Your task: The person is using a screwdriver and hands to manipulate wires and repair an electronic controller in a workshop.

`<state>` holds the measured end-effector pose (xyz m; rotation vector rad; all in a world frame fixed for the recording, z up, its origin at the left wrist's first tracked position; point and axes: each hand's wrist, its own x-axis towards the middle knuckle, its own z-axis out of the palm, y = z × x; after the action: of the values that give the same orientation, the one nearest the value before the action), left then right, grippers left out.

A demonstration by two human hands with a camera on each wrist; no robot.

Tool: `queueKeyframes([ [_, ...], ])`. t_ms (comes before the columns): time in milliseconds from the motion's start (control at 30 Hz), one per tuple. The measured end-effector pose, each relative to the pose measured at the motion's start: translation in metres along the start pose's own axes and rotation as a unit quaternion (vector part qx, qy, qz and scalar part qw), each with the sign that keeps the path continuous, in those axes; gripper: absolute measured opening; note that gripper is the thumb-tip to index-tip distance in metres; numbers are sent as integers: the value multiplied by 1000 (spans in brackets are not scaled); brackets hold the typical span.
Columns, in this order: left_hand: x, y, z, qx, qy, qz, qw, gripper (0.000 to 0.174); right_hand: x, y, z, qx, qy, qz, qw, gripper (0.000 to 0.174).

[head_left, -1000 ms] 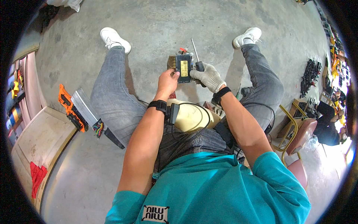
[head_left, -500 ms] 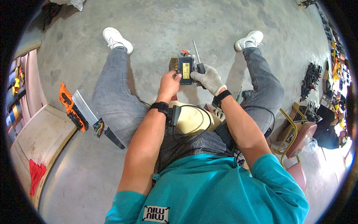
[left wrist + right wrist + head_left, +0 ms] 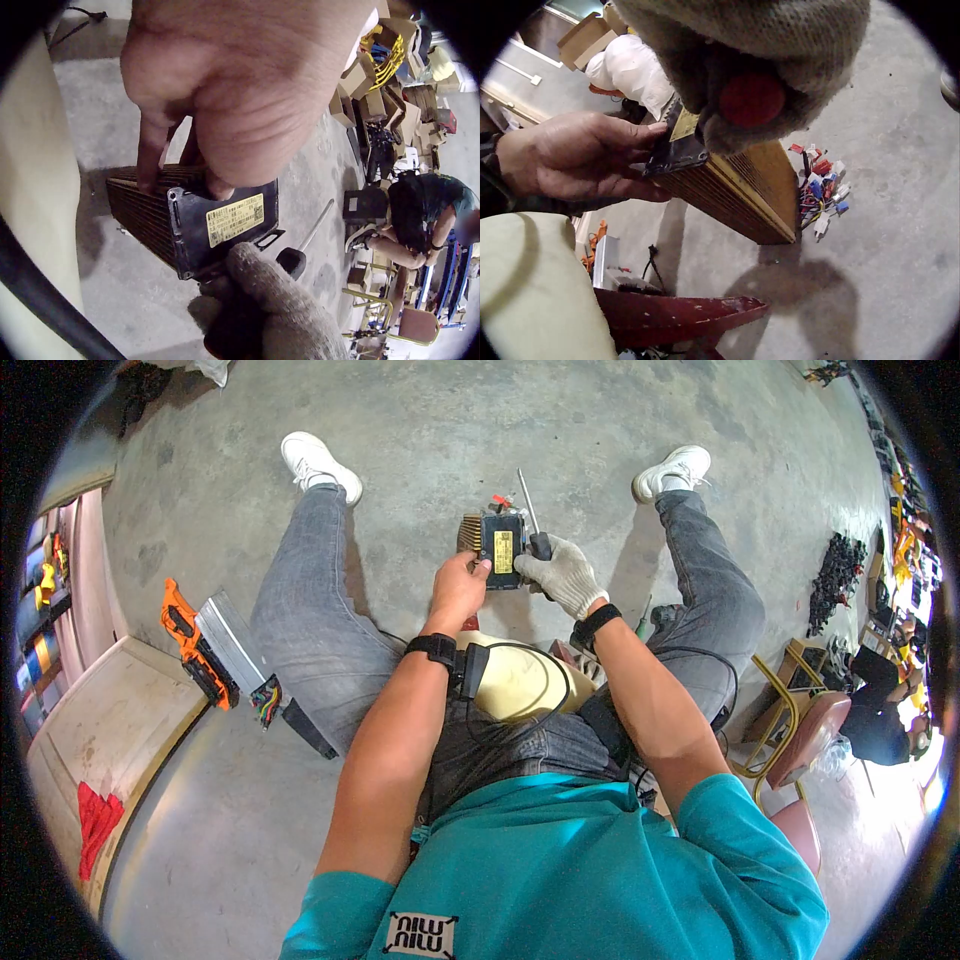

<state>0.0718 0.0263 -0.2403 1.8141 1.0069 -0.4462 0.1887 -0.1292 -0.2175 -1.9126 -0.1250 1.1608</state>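
Between the knees, a finned motor controller [image 3: 503, 552] is held up with its black end plate and yellow label facing the head camera. My bare left hand [image 3: 458, 585] pinches its left side, thumb on the plate and fingers against the brass-coloured fins [image 3: 142, 217]. A gloved right hand [image 3: 563, 572] grips a screwdriver [image 3: 540, 546], its shaft pointing away from me. The glove's thumb also lies against the controller's right edge. The red butt of the screwdriver handle [image 3: 751, 101] shows in the right wrist view. Coloured wire connectors [image 3: 822, 187] hang from the controller's far end.
A pale yellow padded piece [image 3: 520, 678] lies between the thighs, near a dark red pointed part [image 3: 682, 315]. An orange-and-silver item [image 3: 195, 645] is by the left leg. A chair [image 3: 808, 730] stands to the right. Another person [image 3: 427, 217] sits beyond, near cardboard boxes [image 3: 375, 90].
The head view has shifted slightly, so legs, hands and controller all appear a little further right and lower. Both hands keep the same hold on the controller and the screwdriver.
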Motion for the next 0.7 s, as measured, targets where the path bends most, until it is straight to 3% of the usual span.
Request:
queueKeyframes([
  [700,1,-1,-1,30,5,17,999,43,0,2,-3,25,-23,17,999,29],
])
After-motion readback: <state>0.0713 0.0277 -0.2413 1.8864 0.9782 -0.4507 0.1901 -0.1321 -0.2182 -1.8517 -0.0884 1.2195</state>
